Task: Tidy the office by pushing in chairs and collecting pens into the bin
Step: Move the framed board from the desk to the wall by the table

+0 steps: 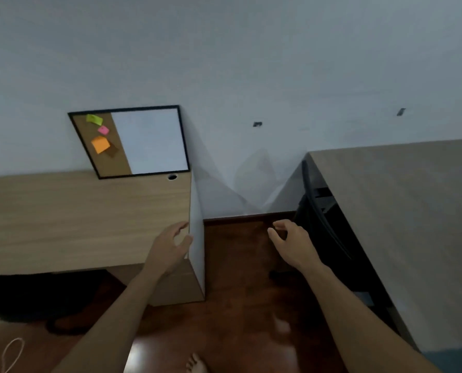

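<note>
A black chair (324, 227) is tucked under the grey-brown desk (402, 211) on the right, only its back and part of its base showing. My right hand (291, 243) hovers just left of the chair's back, fingers apart, holding nothing. My left hand (170, 246) is open over the right end of the light wooden desk (76, 219), close to its white side panel. A dark shape, perhaps another chair (22, 297), sits under the left desk at the lower left. No pens or bin are in view.
A framed cork-and-whiteboard (133, 141) with coloured sticky notes leans on the wall at the back of the left desk. Dark wooden floor (238, 292) runs between the two desks. A white cord (11, 354) lies at the bottom left. A bare foot (194, 364) shows below.
</note>
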`<move>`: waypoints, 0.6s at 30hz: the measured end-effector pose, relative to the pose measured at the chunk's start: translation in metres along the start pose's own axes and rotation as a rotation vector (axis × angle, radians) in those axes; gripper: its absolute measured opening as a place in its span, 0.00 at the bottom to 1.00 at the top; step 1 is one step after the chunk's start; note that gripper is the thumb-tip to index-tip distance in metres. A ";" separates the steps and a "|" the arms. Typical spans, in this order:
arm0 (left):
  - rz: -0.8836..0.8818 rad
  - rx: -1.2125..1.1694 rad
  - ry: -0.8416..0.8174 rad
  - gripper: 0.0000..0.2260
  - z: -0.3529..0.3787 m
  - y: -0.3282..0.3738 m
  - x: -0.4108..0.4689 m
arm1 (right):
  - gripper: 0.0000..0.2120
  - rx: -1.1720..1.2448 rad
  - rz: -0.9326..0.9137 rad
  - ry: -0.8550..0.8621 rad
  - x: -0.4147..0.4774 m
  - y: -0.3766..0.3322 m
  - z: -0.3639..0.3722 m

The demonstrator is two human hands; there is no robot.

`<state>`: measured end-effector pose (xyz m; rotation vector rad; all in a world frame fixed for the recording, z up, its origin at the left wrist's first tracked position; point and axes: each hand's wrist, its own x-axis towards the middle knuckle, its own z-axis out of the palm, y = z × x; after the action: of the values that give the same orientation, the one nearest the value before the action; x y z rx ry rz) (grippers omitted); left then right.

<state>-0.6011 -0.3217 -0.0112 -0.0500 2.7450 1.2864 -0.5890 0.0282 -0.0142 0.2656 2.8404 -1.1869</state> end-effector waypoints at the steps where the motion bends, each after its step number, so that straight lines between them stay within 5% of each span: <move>1: -0.008 0.002 0.020 0.22 -0.016 -0.010 0.011 | 0.23 -0.003 -0.008 -0.003 0.013 -0.014 0.012; 18: -0.135 -0.203 0.150 0.17 -0.188 -0.131 0.133 | 0.20 0.026 -0.098 -0.141 0.171 -0.181 0.165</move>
<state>-0.7394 -0.5480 -0.0066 -0.3558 2.6628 1.5764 -0.7925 -0.1902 -0.0223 0.0423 2.7461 -1.2082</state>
